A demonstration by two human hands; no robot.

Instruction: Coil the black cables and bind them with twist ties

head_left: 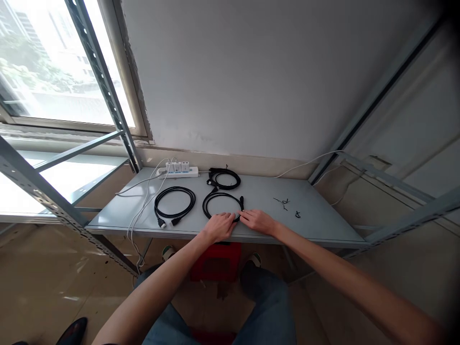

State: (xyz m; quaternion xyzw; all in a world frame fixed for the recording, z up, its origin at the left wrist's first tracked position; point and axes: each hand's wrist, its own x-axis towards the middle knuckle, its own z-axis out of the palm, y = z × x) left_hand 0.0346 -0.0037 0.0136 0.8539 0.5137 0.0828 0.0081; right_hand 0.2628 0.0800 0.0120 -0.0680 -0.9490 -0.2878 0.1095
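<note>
On the grey shelf, a loosely coiled black cable (pixel 205 206) lies in front of me. My left hand (pixel 220 226) is closed on the near side of this coil, fingers bent over it. Close beside it, my right hand (pixel 258 221) pinches the coil's near right part, its fingertips almost meeting the left ones. One cable plug (pixel 242 199) sticks up at the coil's right side. To the left rests another coiled black cable (pixel 175 188), its two plugs toward the front edge. Behind, a bundled black cable (pixel 233 184) lies near the wall.
A white power strip (pixel 179 173) with plugs and white cords stands at the back left. Several short black ties (pixel 285 202) lie on the right of the shelf (pixel 323 223). Metal posts (pixel 100 72) frame both sides. Under the shelf is a red stool (pixel 215 263); another person's shoe (pixel 74 331) shows lower left.
</note>
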